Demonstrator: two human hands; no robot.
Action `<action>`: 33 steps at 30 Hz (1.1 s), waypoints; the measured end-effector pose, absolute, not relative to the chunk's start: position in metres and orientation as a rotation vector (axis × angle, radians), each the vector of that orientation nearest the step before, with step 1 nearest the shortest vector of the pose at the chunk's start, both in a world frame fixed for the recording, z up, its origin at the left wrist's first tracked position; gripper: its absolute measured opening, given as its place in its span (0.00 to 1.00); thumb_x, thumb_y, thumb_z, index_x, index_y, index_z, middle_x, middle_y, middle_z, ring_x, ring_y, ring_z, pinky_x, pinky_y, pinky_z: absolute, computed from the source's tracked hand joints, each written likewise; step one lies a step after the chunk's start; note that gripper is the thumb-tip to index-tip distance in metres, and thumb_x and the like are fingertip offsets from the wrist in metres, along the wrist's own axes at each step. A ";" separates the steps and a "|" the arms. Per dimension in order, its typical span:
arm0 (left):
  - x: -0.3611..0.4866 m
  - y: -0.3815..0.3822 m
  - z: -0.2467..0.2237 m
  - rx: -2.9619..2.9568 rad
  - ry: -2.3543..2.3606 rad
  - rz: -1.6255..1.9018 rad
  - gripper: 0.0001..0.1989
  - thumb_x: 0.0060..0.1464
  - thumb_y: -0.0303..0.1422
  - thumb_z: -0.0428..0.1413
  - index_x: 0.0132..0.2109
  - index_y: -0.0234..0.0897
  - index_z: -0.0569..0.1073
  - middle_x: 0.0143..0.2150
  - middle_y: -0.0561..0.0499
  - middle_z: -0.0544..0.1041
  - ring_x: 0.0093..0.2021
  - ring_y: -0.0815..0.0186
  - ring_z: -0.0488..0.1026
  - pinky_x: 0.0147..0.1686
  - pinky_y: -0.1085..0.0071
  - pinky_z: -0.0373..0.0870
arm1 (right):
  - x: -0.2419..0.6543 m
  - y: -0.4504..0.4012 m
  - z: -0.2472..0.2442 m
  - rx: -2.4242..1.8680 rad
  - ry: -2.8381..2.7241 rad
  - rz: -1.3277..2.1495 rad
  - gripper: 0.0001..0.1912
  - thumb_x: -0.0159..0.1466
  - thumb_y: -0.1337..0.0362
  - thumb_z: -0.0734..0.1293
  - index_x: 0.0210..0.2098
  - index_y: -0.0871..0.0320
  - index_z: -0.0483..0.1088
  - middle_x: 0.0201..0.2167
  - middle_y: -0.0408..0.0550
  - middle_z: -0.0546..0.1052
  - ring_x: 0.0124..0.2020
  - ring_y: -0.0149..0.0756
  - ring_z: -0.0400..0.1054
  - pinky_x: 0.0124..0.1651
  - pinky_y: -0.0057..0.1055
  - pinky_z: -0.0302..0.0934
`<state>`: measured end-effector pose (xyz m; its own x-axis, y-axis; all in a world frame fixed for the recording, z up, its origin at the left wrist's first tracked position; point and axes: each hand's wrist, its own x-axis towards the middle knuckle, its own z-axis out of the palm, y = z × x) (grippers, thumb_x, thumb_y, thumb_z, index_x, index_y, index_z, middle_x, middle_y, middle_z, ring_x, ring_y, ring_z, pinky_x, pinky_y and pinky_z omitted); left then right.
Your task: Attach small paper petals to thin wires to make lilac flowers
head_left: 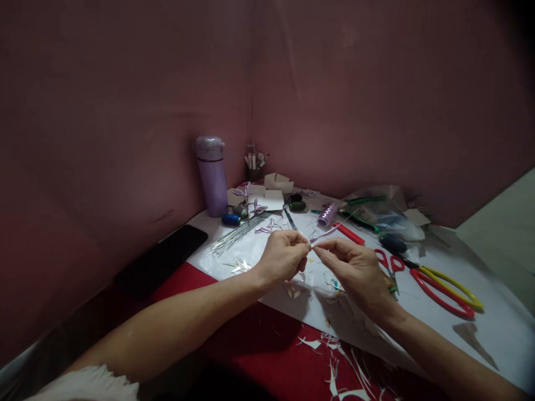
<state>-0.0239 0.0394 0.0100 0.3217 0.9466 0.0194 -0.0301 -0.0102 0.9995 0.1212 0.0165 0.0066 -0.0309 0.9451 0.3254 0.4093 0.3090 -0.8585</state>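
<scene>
Over the middle of the table, my left hand [284, 257] and my right hand [355, 273] meet at the fingertips. Both pinch a small thin piece with a lilac strip [326, 234] rising from it toward the upper right. The exact part between the fingers is too small to make out. Behind my hands lie lilac wire-like shapes [267, 227] and a lilac thread spool [327, 214]. A bundle of thin silvery wires [238, 236] rests to the left of my left hand.
A purple bottle [214, 184] stands at the back left, near a black phone [167, 259]. Red-handled scissors [389, 262], large red-and-yellow-handled shears [453, 292] and a plastic bag [390, 214] lie right. Paper scraps [311, 343] litter the red cloth [238, 334] in front.
</scene>
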 end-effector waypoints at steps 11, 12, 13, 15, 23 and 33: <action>-0.030 0.045 0.008 1.960 1.203 1.103 0.09 0.44 0.23 0.47 0.22 0.33 0.69 0.17 0.55 0.64 0.20 0.74 0.59 0.24 0.75 0.55 | 0.136 0.018 0.028 -1.331 -2.095 0.207 0.08 0.57 0.64 0.64 0.27 0.55 0.75 0.15 0.40 0.70 0.17 0.29 0.60 0.22 0.28 0.50; -0.032 0.046 0.010 2.053 1.229 1.079 0.09 0.44 0.22 0.47 0.22 0.32 0.69 0.17 0.55 0.64 0.21 0.74 0.58 0.24 0.74 0.54 | 0.140 0.018 0.032 -1.325 -2.124 0.141 0.08 0.57 0.64 0.64 0.27 0.55 0.76 0.17 0.42 0.73 0.19 0.31 0.63 0.23 0.28 0.51; -0.034 0.047 0.012 2.129 1.234 1.034 0.10 0.43 0.21 0.47 0.21 0.32 0.70 0.18 0.54 0.64 0.21 0.73 0.57 0.25 0.74 0.54 | 0.144 0.018 0.035 -1.311 -2.144 0.081 0.08 0.56 0.64 0.64 0.28 0.54 0.77 0.19 0.43 0.76 0.20 0.33 0.66 0.25 0.29 0.53; -0.039 0.048 0.020 2.158 1.165 0.874 0.10 0.43 0.20 0.48 0.22 0.31 0.71 0.18 0.54 0.64 0.21 0.74 0.57 0.24 0.74 0.53 | 0.154 0.021 0.042 -1.274 -2.153 0.028 0.08 0.56 0.62 0.65 0.29 0.53 0.78 0.24 0.46 0.79 0.24 0.36 0.69 0.28 0.32 0.57; -0.053 0.044 0.041 1.382 0.548 0.349 0.07 0.45 0.29 0.58 0.33 0.32 0.76 0.16 0.58 0.62 0.14 0.78 0.50 0.14 0.78 0.40 | 0.168 0.038 0.041 -1.223 -1.736 0.851 0.09 0.44 0.55 0.75 0.23 0.53 0.79 0.24 0.47 0.80 0.26 0.39 0.71 0.31 0.35 0.65; -0.040 0.053 0.026 1.384 0.867 0.928 0.03 0.46 0.28 0.55 0.26 0.33 0.69 0.13 0.59 0.60 0.13 0.78 0.51 0.14 0.78 0.43 | 0.134 0.029 -0.001 -1.119 -1.796 0.988 0.09 0.52 0.58 0.72 0.29 0.56 0.79 0.29 0.48 0.81 0.32 0.41 0.75 0.37 0.36 0.68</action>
